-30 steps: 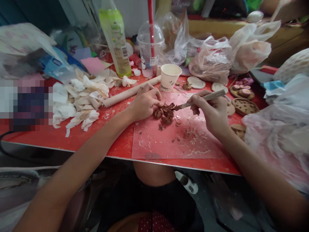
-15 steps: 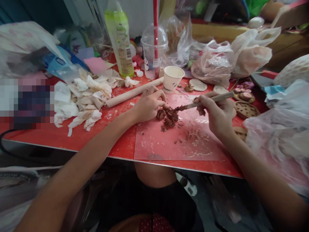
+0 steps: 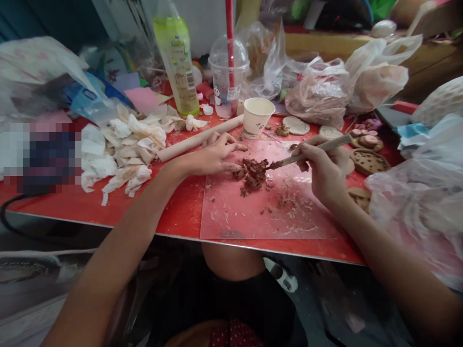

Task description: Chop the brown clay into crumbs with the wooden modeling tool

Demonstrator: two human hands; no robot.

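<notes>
A crumbly mound of reddish-brown clay (image 3: 254,174) lies on a clear plastic sheet (image 3: 235,221) over the red table. My left hand (image 3: 219,156) is at the mound's left side, fingers spread, with the thumb close to its edge; I cannot tell whether it touches. Between the fingers of my right hand (image 3: 323,164) is a slim greyish clay tool (image 3: 307,152), held like a pen. Its clay-smeared tip points left and meets the right edge of the mound. Brown clay also sticks near the right fingertips. Small crumbs and pale shavings are scattered over the sheet.
Behind the clay stand a paper cup (image 3: 258,117), a plastic cup with a red straw (image 3: 228,77) and a green bottle (image 3: 177,67). A rolling pin (image 3: 202,140) and crumpled tissues (image 3: 126,140) lie left. At right are clay pieces (image 3: 371,161) and plastic bags (image 3: 415,207).
My left hand has drawn back leftward from the clay, and its fingers have spread. The tool's tip has shifted slightly right and down, while my right hand stays nearly in place.
</notes>
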